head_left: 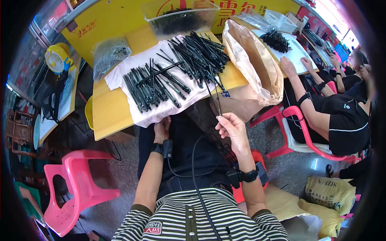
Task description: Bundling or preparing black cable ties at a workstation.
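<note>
My right hand (231, 129) is closed in a pinch around the lower end of a thin black rod (218, 105), which points up toward the table edge. My left hand (162, 130) rests low at the table's front edge, just under the hem of a pale pink shirt (138, 117) spread as a cloth. Its fingers are partly hidden there. On the shirt lie a loose row of slim black rods (144, 90) and a denser heap of similar black rods (201, 54) to the right.
A clear bin (181, 18) of black pieces stands at the back. A large open paper sack (257, 68) is right of the heap. A plastic bag (110, 56) lies left. Pink chairs (76, 184) flank me; another person (341, 116) sits at the right.
</note>
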Demonstrator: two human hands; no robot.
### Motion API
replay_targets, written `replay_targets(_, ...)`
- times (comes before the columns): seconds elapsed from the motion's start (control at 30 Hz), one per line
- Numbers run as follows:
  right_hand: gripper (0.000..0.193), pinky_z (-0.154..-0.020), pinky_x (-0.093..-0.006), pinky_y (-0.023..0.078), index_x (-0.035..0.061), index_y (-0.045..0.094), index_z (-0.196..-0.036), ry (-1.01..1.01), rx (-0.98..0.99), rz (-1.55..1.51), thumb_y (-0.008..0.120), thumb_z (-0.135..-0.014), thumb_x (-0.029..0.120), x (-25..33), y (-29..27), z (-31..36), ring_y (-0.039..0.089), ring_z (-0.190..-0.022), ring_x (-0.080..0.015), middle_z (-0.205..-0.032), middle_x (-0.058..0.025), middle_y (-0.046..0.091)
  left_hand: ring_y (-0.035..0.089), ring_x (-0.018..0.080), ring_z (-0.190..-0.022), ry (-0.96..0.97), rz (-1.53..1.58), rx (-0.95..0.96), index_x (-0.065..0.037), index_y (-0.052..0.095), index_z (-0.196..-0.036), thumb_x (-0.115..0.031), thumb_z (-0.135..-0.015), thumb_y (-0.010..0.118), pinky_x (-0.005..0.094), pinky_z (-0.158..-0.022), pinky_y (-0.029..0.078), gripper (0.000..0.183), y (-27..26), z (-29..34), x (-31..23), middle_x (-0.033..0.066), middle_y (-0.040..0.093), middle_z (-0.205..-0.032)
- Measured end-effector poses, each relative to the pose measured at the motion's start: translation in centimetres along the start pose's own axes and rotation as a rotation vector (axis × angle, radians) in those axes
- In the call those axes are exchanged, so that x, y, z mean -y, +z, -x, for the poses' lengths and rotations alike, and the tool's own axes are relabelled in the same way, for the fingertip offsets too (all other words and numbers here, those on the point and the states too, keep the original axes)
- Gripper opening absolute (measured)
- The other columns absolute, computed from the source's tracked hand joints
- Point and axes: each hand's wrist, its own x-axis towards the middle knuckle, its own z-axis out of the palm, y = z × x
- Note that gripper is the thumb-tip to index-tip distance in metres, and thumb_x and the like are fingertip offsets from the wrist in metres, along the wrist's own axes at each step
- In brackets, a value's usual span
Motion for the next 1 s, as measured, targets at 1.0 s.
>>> replay_targets(1.0, 0.012, -0.046, -0.0167, 0.042, 0.0057, 0.06, -0.094, -0.273, -0.155, -0.027, 0.06, -0.088, 0.016, 2.6, -5.6, -0.6, 0.052, -0.053, -0.0032, -0.071, -0.002, 0.062, 0.063, 0.0188, -0.08, -0.338, 0.53, -0.236, -0.001, 0.06, -0.094, -0.008, -0.085, 0.056, 0.0263, -0.071, 0.054, 0.013, 0.6, -1.1, 1.2, 0.0095, 0.064, -0.089)
